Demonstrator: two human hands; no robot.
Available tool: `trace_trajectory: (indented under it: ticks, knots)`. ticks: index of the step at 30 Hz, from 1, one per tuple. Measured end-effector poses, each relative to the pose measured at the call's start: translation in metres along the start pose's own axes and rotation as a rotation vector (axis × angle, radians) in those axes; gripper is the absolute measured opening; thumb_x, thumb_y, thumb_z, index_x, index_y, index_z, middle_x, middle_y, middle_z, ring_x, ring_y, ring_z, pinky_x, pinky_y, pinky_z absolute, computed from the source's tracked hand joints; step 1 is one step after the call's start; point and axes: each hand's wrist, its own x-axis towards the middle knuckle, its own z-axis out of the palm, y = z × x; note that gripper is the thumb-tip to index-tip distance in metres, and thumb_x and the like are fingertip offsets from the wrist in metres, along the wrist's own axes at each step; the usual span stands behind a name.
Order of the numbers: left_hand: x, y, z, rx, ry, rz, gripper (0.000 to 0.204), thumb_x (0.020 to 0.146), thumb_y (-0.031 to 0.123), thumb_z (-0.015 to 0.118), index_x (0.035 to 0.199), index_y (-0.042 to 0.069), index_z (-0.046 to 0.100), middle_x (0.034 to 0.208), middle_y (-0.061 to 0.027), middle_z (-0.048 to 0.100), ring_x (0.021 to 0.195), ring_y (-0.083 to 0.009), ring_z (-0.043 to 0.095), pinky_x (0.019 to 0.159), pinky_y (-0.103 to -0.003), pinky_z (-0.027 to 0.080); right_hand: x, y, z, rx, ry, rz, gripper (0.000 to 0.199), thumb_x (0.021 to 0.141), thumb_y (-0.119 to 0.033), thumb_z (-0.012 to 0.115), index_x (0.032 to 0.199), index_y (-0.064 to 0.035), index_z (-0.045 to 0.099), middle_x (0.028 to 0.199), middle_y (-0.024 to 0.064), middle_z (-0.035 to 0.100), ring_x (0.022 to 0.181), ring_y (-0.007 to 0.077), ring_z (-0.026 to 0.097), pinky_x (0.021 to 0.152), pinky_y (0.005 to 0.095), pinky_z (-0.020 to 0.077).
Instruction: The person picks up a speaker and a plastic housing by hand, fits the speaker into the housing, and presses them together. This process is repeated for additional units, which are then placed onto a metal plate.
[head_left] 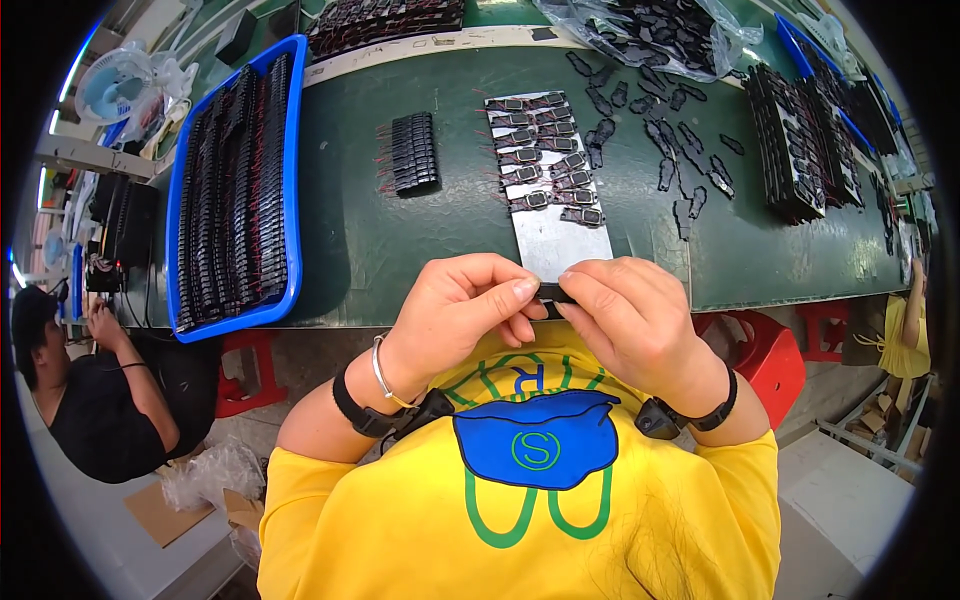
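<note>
At the table's near edge, a small black plastic part [552, 292] is pinched between my two hands. My left hand [468, 300] grips its left end with thumb and fingers. The thumb and fingers of my right hand [628, 312] close on the other end. Fingers cover most of the part, so its exact shape is hidden. Just beyond my fingertips lies a pale grey board [560, 238], bearing two columns of small black speaker-like assemblies [537, 200] with red wires. Left of the board, a neat row of similar black parts [413, 152] with red wires sits on the green table [350, 235].
A blue tray [297, 190] packed with rows of black parts stands at left. Loose black pieces [690, 140] lie scattered right of the board, below a transparent plastic bag [738, 42]. Stacked loaded boards [785, 150] rise farther right. A co-worker [90, 390] sits at far left.
</note>
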Motion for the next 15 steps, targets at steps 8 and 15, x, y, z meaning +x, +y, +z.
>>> trace_trajectory:
  ticks: [8, 15]
  knots:
    - [-0.006, -0.002, 0.009, 0.209, 0.066, 0.140, 0.012, 0.085, -0.003, 0.064, 0.096, -0.003, 0.063, 0.083, -0.0100, 0.068, 0.070, -0.0121, 0.066, 0.065, -0.023, 0.055, -0.004, 0.001, 0.005, -0.053, 0.031, -0.075, 0.035, 0.064, 0.002, 0.074, 0.096, 0.0017, 0.061, 0.086, 0.0125, 0.064, 0.069, 0.0277, 0.063, 0.059, 0.0337, 0.0502]
    - [-0.011, -0.006, 0.004, 0.509, 0.040, 0.515, 0.011, 0.083, -0.003, 0.066, 0.094, -0.004, 0.064, 0.083, -0.0079, 0.066, 0.071, -0.0118, 0.065, 0.063, -0.021, 0.052, -0.007, 0.001, -0.002, 0.396, 0.021, 0.259, 0.031, 0.071, -0.003, 0.075, 0.099, 0.0015, 0.063, 0.086, 0.0130, 0.065, 0.070, 0.0246, 0.065, 0.059, 0.0316, 0.0504]
